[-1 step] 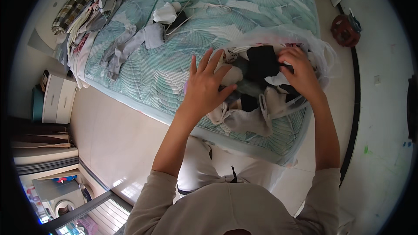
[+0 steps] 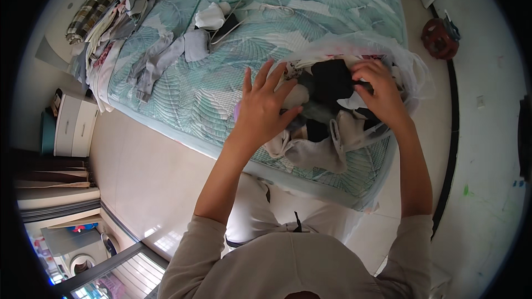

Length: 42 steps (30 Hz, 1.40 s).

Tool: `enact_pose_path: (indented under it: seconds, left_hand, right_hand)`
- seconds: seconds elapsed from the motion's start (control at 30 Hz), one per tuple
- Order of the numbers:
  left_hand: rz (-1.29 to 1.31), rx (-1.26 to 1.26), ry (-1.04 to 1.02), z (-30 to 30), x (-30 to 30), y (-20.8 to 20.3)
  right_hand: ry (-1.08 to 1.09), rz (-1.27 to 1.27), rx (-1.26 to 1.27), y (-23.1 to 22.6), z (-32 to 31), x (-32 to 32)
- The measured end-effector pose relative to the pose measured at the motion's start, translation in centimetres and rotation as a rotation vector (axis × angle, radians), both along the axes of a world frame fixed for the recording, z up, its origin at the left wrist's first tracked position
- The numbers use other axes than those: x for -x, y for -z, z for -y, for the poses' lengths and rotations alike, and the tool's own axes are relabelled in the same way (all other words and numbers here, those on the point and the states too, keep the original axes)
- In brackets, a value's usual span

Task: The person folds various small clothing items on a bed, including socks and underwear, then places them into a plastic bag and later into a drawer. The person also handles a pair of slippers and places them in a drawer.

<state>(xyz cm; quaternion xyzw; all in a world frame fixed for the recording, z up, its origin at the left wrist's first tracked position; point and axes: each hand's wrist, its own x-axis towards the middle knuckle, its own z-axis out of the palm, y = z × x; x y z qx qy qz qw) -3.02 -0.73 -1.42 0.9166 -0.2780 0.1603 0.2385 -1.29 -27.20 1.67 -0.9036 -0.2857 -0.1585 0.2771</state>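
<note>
A clear plastic bag lies open on the bed, heaped with socks and other small cloth pieces. My right hand is over its right part, thumb and fingers pinching the edge of a black sock-like cloth. With fingers spread, my left hand rests at the left side of the heap, gripping nothing; its thumb reaches over the dark pieces. Closest to me, a grey sock spills out onto the bed. A light beige sock lies beside it. The cloth lower in the bag is hidden.
The bed has a green leaf-patterned cover. Grey socks, a white bundle and thin cords lie farther left. Clothes pile along its left edge. A red object stands by the right wall.
The black cloth has tilted and shifted slightly left at my right fingers. My left hand stays in nearly the same place.
</note>
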Motion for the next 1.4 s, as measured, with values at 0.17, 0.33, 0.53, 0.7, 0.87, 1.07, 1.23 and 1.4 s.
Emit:
enact_pose_path:
  seconds: [0.17,0.33,0.53,0.7,0.87,1.07,1.23,1.4]
  left_hand:
    - [-0.035,-0.008,-0.010,0.4,-0.2,0.8]
    - [-0.016,0.226,-0.048,-0.7,-1.1,0.9]
    - [0.046,0.136,-0.075,-1.4,-3.4,1.7]
    - [-0.029,0.164,-0.240,-2.1,-4.2,0.4]
    - [-0.040,0.246,-0.174,-2.4,-3.9,-0.3]
    - [0.001,0.290,-0.121,-4.7,-1.8,1.2]
    - [-0.072,0.286,-0.368,-5.8,1.0,2.5]
    - [-0.645,1.051,-0.317,-4.6,2.2,2.3]
  right_hand:
    - [-0.038,-0.005,-0.020,0.2,-0.3,0.5]
    - [0.052,-0.054,0.014,-0.2,-1.6,1.5]
    - [-0.188,0.147,0.264,2.1,-7.2,-0.2]
    - [-0.019,-0.037,0.446,1.3,-4.4,-1.0]
    - [0.113,-0.017,0.456,0.4,-2.7,-0.2]
    - [-0.097,-0.005,0.254,0.3,-7.7,5.1]
    - [-0.106,-0.133,0.300,3.1,-7.9,4.7]
    - [-0.009,-0.173,-0.016,2.9,-6.9,1.4]
